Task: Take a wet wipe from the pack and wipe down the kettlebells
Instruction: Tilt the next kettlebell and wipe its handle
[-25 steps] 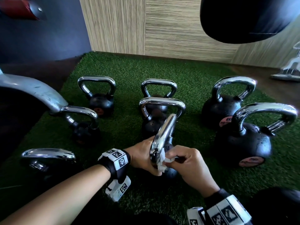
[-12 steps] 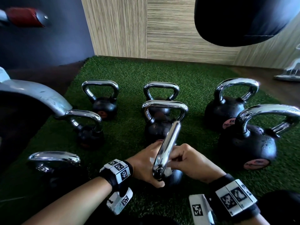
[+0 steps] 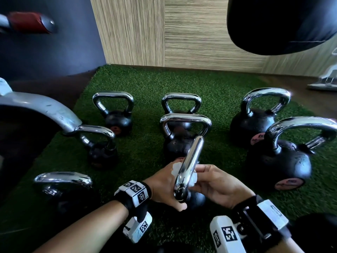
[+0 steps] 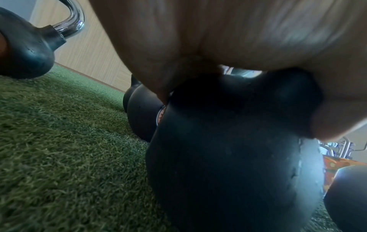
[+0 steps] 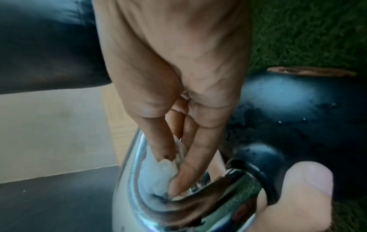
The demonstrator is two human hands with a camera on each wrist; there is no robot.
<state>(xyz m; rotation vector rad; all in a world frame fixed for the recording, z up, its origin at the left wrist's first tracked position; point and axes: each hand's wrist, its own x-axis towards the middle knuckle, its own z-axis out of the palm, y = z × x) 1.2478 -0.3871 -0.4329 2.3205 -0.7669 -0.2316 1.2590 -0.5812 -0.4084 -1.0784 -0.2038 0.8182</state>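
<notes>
While the nearest kettlebell [image 3: 189,161] stands on the green turf [image 3: 145,143] at about 6 o'clock in the head view, its base is gripped by the left hand [image 3: 164,187]. A crumpled wet wipe [image 5: 158,177] is pinched by the right hand [image 3: 217,183] against the chrome handle, with larger kettlebells [image 3: 279,161] at 3 o'clock.

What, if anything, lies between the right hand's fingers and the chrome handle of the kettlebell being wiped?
Only the wet wipe. The right hand presses the bunched wipe against the chrome handle of the nearest kettlebell, while the left hand grips that handle. Nothing else visible comes between them.
</notes>
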